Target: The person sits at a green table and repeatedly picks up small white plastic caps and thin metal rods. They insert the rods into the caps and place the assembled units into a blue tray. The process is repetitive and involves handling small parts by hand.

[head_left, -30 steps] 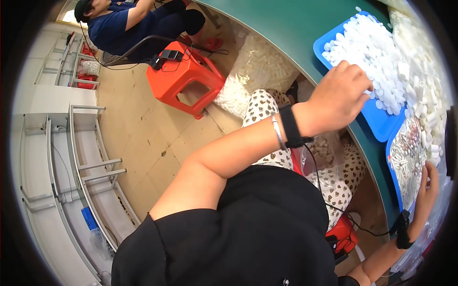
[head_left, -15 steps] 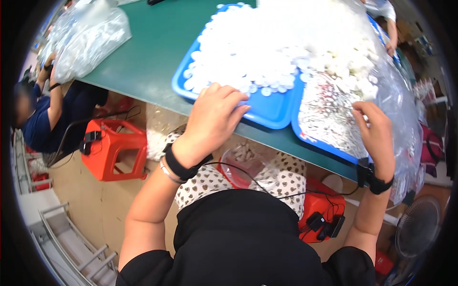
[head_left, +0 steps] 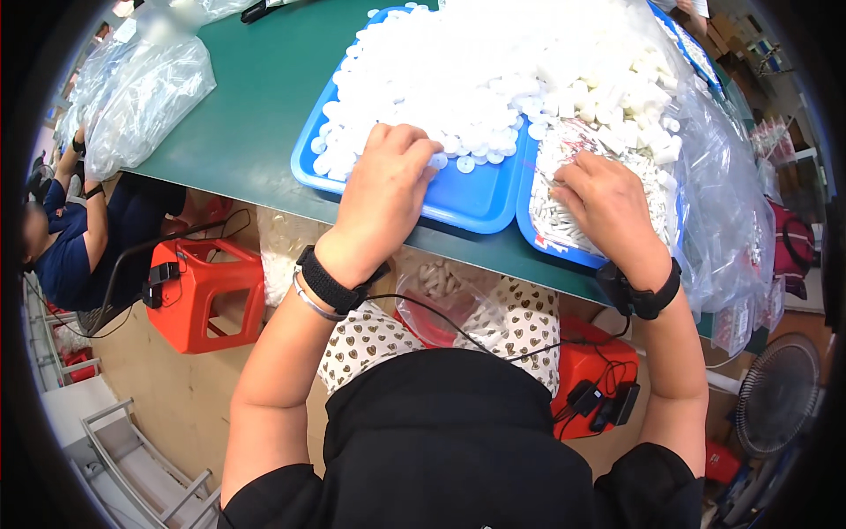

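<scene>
My left hand [head_left: 388,185] reaches over the near edge of a blue tray [head_left: 471,203] heaped with small white round plastic pieces [head_left: 423,97]. Its thumb and index finger close on one white round piece [head_left: 439,161]. Over a second blue tray [head_left: 564,254] on the right is my right hand [head_left: 606,201], fingers curled and thumb near the index fingertip. Thin white and silvery slender pieces [head_left: 553,225] fill that tray beneath it. Whatever may be between the right fingertips is too small to make out.
Chunky off-white pieces [head_left: 617,97] pile behind the right tray, beside clear plastic sheeting [head_left: 718,194]. The trays stand on a green table [head_left: 256,97]. Another person [head_left: 70,229] sits at left by a clear bag [head_left: 154,97]. Red stools [head_left: 207,295] and a fan [head_left: 775,397] stand below.
My right hand has moved left, from the right tray's outer side to above its slender pieces. My left hand has shifted slightly, and its thumb and index finger have closed on a round piece.
</scene>
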The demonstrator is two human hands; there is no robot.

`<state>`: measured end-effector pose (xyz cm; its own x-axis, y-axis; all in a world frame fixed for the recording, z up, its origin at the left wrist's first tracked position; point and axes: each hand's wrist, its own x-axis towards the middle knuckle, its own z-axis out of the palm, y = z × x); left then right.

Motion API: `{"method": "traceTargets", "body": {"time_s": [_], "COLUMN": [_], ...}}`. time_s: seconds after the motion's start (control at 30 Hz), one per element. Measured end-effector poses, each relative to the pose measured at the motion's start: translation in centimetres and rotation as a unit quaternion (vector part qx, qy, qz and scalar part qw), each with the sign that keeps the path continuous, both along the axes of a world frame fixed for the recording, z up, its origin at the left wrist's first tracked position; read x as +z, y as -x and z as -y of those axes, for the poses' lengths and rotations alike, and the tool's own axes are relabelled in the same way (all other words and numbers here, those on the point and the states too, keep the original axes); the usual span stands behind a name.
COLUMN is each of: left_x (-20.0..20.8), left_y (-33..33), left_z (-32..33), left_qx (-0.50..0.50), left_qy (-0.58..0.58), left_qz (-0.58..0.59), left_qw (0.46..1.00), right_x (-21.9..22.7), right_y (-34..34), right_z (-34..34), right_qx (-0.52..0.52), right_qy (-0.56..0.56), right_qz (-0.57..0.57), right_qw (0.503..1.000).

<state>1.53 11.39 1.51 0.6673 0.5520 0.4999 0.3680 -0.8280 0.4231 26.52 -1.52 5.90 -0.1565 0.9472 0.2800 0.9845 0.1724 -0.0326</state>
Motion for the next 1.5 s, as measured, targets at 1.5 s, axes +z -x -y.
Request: {"method": "traceTargets", "body": {"time_s": [1.5], "left_x": [-4.4], "left_y": [2.7], "left_z": [12.2], "left_qx": [-0.037], "left_qy": [0.843], "left_qz": [0.345], "left_qw": [0.41], "right_x": [-2.6], "right_y": [10.1], "right_z": [7.6], "right_qx": [0.002], "right_qy": [0.039], "right_qz": [-0.186], "right_qw": [0.982]}}
